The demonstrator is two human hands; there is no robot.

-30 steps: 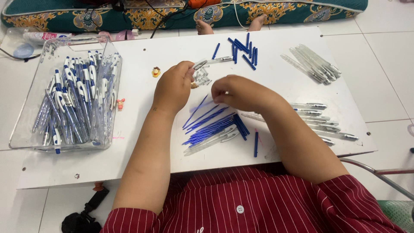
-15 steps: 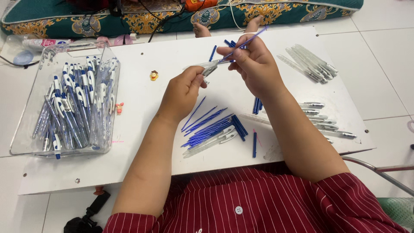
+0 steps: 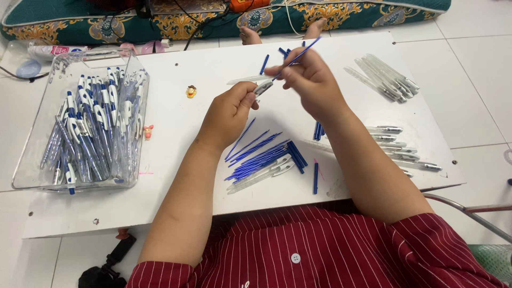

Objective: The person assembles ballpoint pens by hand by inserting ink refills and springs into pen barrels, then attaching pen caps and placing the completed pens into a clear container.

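While left hand (image 3: 228,113) pinches clear barrel (image 3: 248,80), right hand (image 3: 309,80) holds blue refill (image 3: 296,57).

Bare white board (image 3: 186,120) lay open between the clear plastic bin (image 3: 32,160) of assembled pens on the left and the two raised hands, broken only by two small figurines (image 3: 191,92). Below the hands, a heap of blue refills (image 3: 261,154) blocked the middle. Clear barrels (image 3: 386,77) crowded the far right corner, and more barrels (image 3: 405,154) lined the right edge.
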